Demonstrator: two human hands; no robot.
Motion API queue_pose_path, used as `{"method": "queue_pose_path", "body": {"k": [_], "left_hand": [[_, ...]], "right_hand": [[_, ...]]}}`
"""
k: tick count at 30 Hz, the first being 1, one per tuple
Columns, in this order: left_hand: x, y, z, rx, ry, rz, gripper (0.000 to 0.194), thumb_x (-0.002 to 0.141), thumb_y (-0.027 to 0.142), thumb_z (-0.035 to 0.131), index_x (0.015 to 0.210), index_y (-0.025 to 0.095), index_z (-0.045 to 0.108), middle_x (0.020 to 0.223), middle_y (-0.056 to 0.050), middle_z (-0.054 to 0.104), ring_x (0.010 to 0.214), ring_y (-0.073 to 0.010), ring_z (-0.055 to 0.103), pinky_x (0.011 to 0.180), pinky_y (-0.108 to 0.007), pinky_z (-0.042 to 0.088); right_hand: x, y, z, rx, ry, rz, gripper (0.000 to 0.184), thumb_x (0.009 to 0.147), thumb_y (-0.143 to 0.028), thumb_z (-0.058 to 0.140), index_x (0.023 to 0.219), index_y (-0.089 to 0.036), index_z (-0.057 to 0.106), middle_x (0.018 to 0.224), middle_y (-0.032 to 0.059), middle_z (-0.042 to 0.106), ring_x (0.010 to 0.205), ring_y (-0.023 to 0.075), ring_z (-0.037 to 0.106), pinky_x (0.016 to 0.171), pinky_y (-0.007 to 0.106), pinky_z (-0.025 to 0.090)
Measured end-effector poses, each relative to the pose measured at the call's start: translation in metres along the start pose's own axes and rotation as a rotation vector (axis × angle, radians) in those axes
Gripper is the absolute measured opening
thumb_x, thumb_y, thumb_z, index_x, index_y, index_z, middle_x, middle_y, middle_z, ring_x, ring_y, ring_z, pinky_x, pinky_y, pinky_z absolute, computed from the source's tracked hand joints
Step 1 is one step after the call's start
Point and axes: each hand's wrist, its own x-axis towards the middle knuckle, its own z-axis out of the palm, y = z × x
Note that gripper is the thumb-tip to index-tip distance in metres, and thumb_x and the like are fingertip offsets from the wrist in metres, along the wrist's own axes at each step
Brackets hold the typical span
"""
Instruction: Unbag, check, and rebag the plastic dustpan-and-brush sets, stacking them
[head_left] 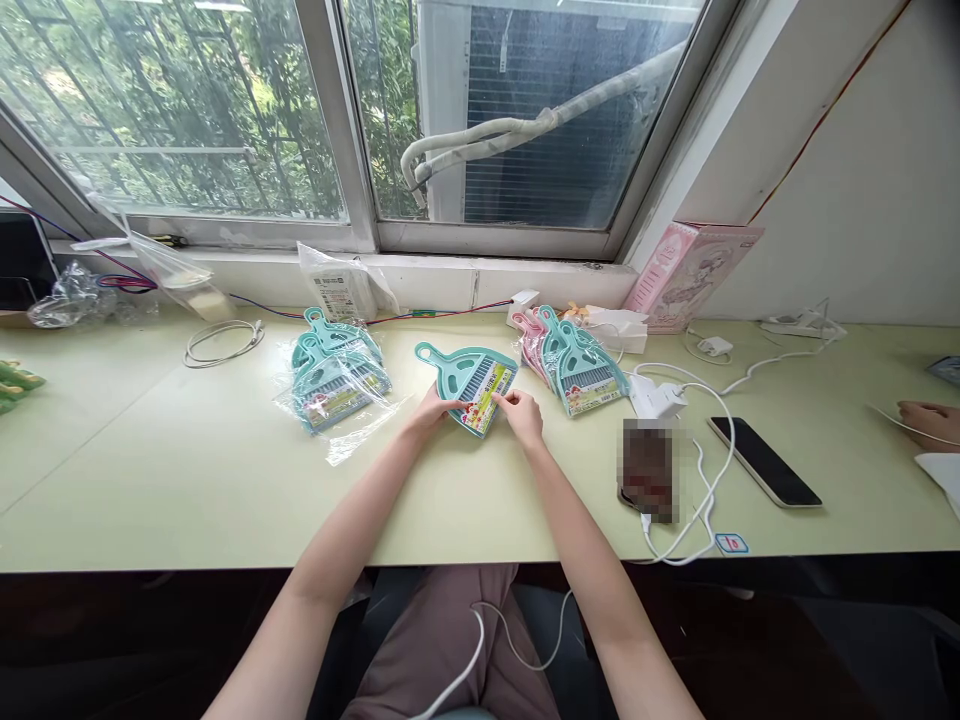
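A teal mini dustpan-and-brush set (469, 375) with a paper label lies on the pale green desk (187, 470) in front of me. My left hand (429, 410) grips its lower left edge with curled fingers. My right hand (520, 412) pinches its lower right corner at the label. To the left lies a pile of teal sets in clear plastic bags (335, 380). To the right a stack of teal and pink sets (574, 362) leans together.
A black phone (765, 460) and a second, blurred phone on a white charging cable (651, 470) lie at right. Another person's hand (930, 422) rests at the far right edge. A coiled cable (223, 342), plastic bags and a pink box (694, 272) line the windowsill side.
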Motion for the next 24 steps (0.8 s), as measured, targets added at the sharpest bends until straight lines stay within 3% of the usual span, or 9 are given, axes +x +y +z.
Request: {"method": "queue_pose_path", "body": {"k": [5, 9, 13, 16, 24], "left_hand": [[0.001, 0.000, -0.001, -0.008, 0.028, -0.019, 0.082, 0.048, 0.014, 0.088, 0.122, 0.020, 0.051, 0.101, -0.006, 0.070, 0.098, -0.0254, 0.068, 0.084, -0.035, 0.058], [0.001, 0.000, -0.001, -0.048, 0.023, -0.017, 0.081, 0.048, 0.011, 0.087, 0.121, 0.019, 0.051, 0.100, -0.007, 0.071, 0.096, -0.0259, 0.069, 0.083, -0.036, 0.058], [0.000, 0.000, -0.001, -0.068, 0.018, -0.011, 0.079, 0.050, 0.009, 0.087, 0.120, 0.019, 0.052, 0.099, -0.008, 0.071, 0.096, -0.0278, 0.070, 0.087, -0.040, 0.057], [0.000, 0.001, -0.001, -0.067, 0.012, -0.013, 0.077, 0.051, 0.009, 0.086, 0.119, 0.018, 0.052, 0.097, -0.008, 0.072, 0.096, -0.0288, 0.070, 0.088, -0.042, 0.056], [-0.002, 0.003, 0.000, -0.052, 0.005, -0.015, 0.075, 0.052, 0.011, 0.086, 0.119, 0.018, 0.054, 0.101, -0.009, 0.072, 0.099, -0.0290, 0.069, 0.087, -0.040, 0.057]], "right_hand": [[0.006, 0.007, 0.006, 0.129, 0.023, -0.021, 0.035, 0.073, -0.051, 0.065, 0.063, -0.023, 0.048, 0.073, 0.0003, 0.063, 0.071, 0.0174, 0.056, 0.065, 0.028, 0.038], [0.010, 0.010, 0.012, 0.485, 0.024, 0.044, 0.037, 0.064, -0.041, 0.077, 0.081, -0.023, 0.049, 0.089, 0.0009, 0.065, 0.081, 0.0164, 0.062, 0.072, 0.026, 0.048], [0.006, 0.007, 0.016, 0.836, -0.195, 0.101, 0.045, 0.066, -0.031, 0.080, 0.101, -0.023, 0.053, 0.097, 0.0030, 0.070, 0.085, 0.0172, 0.068, 0.075, 0.029, 0.056], [0.003, 0.005, 0.017, 0.880, -0.341, 0.109, 0.036, 0.069, -0.027, 0.081, 0.098, -0.020, 0.060, 0.092, 0.0043, 0.074, 0.080, 0.0187, 0.071, 0.075, 0.032, 0.060], [0.002, 0.004, 0.017, 0.934, -0.319, 0.161, 0.028, 0.071, -0.021, 0.081, 0.093, -0.016, 0.065, 0.088, 0.0054, 0.076, 0.075, 0.0194, 0.074, 0.074, 0.034, 0.063]]}}
